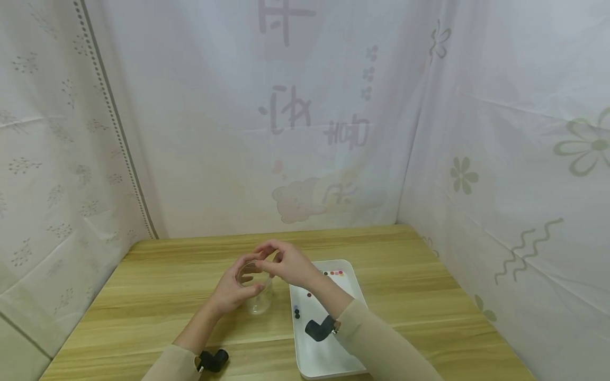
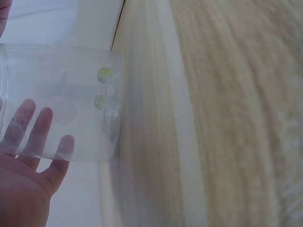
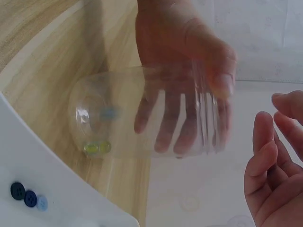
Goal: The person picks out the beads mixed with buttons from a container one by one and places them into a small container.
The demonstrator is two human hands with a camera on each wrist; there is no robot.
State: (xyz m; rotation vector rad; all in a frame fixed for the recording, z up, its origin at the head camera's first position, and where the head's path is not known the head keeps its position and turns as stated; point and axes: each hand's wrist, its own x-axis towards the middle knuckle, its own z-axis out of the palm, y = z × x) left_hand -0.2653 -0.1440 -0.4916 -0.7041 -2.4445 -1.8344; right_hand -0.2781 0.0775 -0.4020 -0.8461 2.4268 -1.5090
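Observation:
A clear plastic jar [image 1: 259,302] stands on the wooden table, slightly left of the tray. My left hand [image 1: 232,288] grips it near the rim; in the right wrist view the fingers show through its wall. Green-yellow marbles [image 2: 104,75] lie at the jar's bottom, also visible as a marble cluster [image 3: 97,147] in the right wrist view. Over the jar's mouth hovers my right hand [image 1: 288,264], its fingers [image 3: 263,130] loosely bent. Nothing shows between that hand's thumb and fingers.
To the right lies a white tray [image 1: 329,354] under my right forearm. Dark and blue buttons [image 3: 30,198] sit along its left side, and several small coloured buttons [image 1: 336,273] near its far end. Patterned curtains [image 1: 214,132] enclose the table's back and sides.

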